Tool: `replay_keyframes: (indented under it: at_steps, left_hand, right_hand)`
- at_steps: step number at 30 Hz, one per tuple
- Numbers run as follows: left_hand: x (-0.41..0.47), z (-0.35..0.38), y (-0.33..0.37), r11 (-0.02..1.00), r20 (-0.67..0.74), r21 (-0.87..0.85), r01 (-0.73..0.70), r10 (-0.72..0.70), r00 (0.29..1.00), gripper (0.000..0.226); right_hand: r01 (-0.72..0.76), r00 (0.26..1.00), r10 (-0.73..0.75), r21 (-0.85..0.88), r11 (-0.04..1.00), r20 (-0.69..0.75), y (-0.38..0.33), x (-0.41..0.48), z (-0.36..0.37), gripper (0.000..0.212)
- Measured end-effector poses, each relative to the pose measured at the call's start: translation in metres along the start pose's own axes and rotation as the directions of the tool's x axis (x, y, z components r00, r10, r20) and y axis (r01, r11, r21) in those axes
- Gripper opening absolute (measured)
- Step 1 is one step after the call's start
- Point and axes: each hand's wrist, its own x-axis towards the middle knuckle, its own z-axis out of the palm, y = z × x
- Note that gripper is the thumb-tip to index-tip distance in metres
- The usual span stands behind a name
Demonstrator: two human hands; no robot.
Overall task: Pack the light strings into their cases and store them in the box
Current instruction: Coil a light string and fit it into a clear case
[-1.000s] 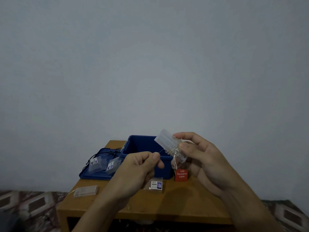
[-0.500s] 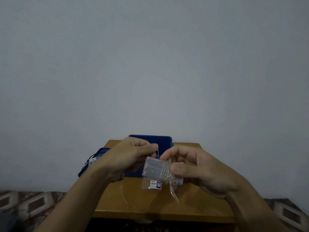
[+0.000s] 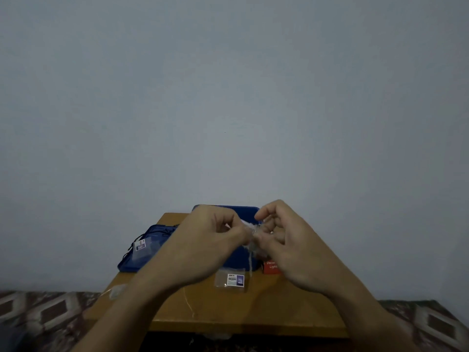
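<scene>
Both hands meet above the wooden table [image 3: 266,311], in front of the blue box [image 3: 238,209]. My left hand [image 3: 203,247] and my right hand [image 3: 286,245] pinch a clear battery case wound with thin light string wire [image 3: 250,228], mostly hidden between the fingers. A loose end of wire [image 3: 189,302] trails down onto the table. A clear pouch with a label [image 3: 232,279] lies flat below the hands. A red card reading "Decorative Lights" [image 3: 270,266] shows behind my right hand.
The blue box lid [image 3: 144,252] lies left of the box with labelled clear pouches and black wires on it. Another clear case [image 3: 115,292] rests near the table's left edge. A patterned rug [image 3: 38,313] covers the floor; a plain wall rises behind.
The hands have come closer together and the case has turned, so the fingers now hide most of it. The left hand has moved right to the case.
</scene>
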Motion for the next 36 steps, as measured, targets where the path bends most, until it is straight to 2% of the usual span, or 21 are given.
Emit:
replay_keyframes:
  at_steps: [4,8,12,18,24,29,36]
  left_hand:
    - [-0.006,0.014,-0.013,0.981,-0.047,-0.173,0.089,-0.099,0.994,0.03]
    - [-0.008,0.025,-0.02,0.864,-0.013,-0.447,0.232,-0.266,0.964,0.026]
    - [-0.006,0.035,-0.023,0.772,-0.035,-0.577,0.267,-0.35,0.936,0.024]
    - [-0.004,0.029,-0.023,0.804,-0.044,-0.568,0.179,-0.246,0.968,0.024]
    - [-0.003,0.027,-0.031,0.867,-0.061,-0.469,0.169,-0.223,0.973,0.026]
    - [-0.004,0.027,-0.032,0.801,-0.022,-0.57,0.182,-0.236,0.971,0.032]
    - [-0.005,0.03,-0.033,0.755,0.035,-0.615,0.227,-0.262,0.964,0.031]
  right_hand:
    - [0.018,0.996,-0.01,0.093,0.995,-0.089,0.002,0.002,-0.004,0.011]
    - [0.014,0.992,0.007,0.163,0.987,-0.126,0.003,0.002,-0.001,0.014]
    - [0.041,0.987,-0.007,0.213,0.976,-0.16,0.003,0.002,0.005,0.018]
    - [0.08,0.985,-0.043,0.221,0.972,-0.167,0.003,0.003,0.006,0.025]
    - [0.014,0.994,0.015,0.259,0.966,-0.109,0.004,0.003,0.003,0.022]
    - [-0.028,0.996,0.053,0.312,0.95,-0.072,0.006,0.001,0.001,0.016]
    - [-0.041,0.994,0.07,0.322,0.946,-0.08,0.006,0.0,0.0,0.016]
